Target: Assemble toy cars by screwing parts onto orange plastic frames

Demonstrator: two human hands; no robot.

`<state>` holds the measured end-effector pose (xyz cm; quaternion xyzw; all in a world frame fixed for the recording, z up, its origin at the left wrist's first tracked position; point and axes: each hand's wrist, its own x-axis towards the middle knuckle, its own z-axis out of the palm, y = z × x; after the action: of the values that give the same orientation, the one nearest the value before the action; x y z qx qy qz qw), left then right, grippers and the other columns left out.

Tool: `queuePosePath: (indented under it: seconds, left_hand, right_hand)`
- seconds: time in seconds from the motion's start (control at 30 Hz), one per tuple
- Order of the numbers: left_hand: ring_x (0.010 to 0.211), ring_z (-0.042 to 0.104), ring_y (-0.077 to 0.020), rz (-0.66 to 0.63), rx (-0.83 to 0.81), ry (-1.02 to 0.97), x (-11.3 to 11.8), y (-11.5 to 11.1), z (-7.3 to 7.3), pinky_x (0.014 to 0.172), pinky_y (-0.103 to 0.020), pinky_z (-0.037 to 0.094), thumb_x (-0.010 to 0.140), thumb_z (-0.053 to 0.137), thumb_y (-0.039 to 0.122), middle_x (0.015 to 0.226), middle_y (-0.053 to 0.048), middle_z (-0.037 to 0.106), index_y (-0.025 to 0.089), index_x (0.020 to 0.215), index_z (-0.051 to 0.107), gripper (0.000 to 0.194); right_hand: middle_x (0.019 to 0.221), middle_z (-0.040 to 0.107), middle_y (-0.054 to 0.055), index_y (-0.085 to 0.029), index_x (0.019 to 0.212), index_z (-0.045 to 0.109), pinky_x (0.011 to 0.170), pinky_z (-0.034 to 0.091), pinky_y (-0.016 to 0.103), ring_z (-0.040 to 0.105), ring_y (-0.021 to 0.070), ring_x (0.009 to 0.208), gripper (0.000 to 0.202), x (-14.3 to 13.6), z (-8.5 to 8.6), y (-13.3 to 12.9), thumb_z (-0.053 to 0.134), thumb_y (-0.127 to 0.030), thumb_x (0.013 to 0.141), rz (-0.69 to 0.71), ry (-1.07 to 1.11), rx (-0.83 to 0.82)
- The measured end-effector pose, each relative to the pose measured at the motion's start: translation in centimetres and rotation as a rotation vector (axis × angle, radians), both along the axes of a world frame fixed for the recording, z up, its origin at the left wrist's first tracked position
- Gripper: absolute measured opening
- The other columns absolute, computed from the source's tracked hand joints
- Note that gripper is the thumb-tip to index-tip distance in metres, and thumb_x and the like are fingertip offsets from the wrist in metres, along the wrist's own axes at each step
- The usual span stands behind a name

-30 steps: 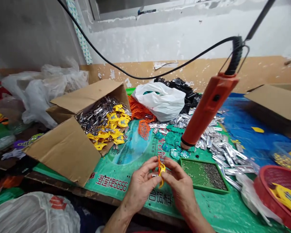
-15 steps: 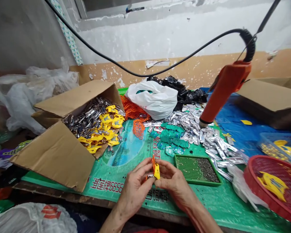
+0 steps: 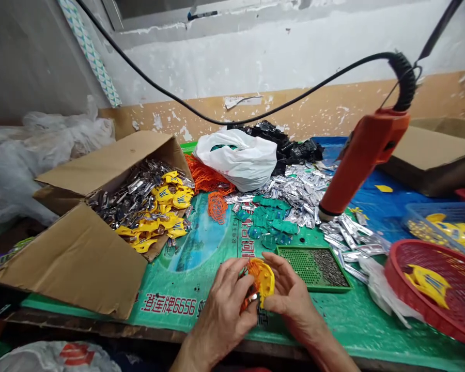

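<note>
At the front of the table my left hand pinches an orange openwork plastic piece. My right hand has its thumb and fingers around the edge of a curved yellow plastic piece. The two pieces face each other and appear to touch; whether they are joined I cannot tell. A small shiny metal bit shows low between my fingers, partly hidden. Just right of my hands lies a green perforated tray with dark screws heaped at its right side.
A red electric screwdriver hangs on a coiled cable at right. Green pieces and silver metal strips cover the table's middle. An open carton spills yellow pieces at left. A red basket stands at right.
My hands have turned the yellow and orange pieces, so the yellow one's broad curved side now shows. The right fingers have spread around it. The head view has shifted slightly right.
</note>
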<state>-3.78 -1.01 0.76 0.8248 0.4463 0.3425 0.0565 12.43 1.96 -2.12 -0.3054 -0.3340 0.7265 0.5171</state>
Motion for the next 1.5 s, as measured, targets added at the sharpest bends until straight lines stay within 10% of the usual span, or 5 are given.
queuePosePath:
  seconds: [0.23,1.5]
  left_hand:
    - [0.12,0.047,-0.0277,-0.022,-0.006,-0.031,1.2,-1.2,0.8,0.1,-0.047,0.046,0.074,0.051,0.001,0.125,-0.016,0.057,0.012,0.134,0.038,0.063]
    - [0.116,0.048,-0.0292,-0.073,-0.169,0.05,1.8,-1.6,1.4,0.095,-0.051,0.046,0.073,0.052,0.001,0.126,-0.011,0.056,0.019,0.133,0.044,0.063]
  right_hand:
    - [0.127,0.065,0.005,-0.034,0.117,0.062,0.097,0.049,0.034,0.059,0.0245,0.119,0.089,1.3,-0.4,0.0,0.095,-0.031,0.034,0.009,0.054,0.025]
    - [0.116,0.07,0.006,-0.029,0.106,0.071,0.089,0.053,0.034,0.064,0.0238,0.105,0.073,1.8,-0.1,-0.3,0.093,-0.037,0.037,0.08,-0.046,0.076]
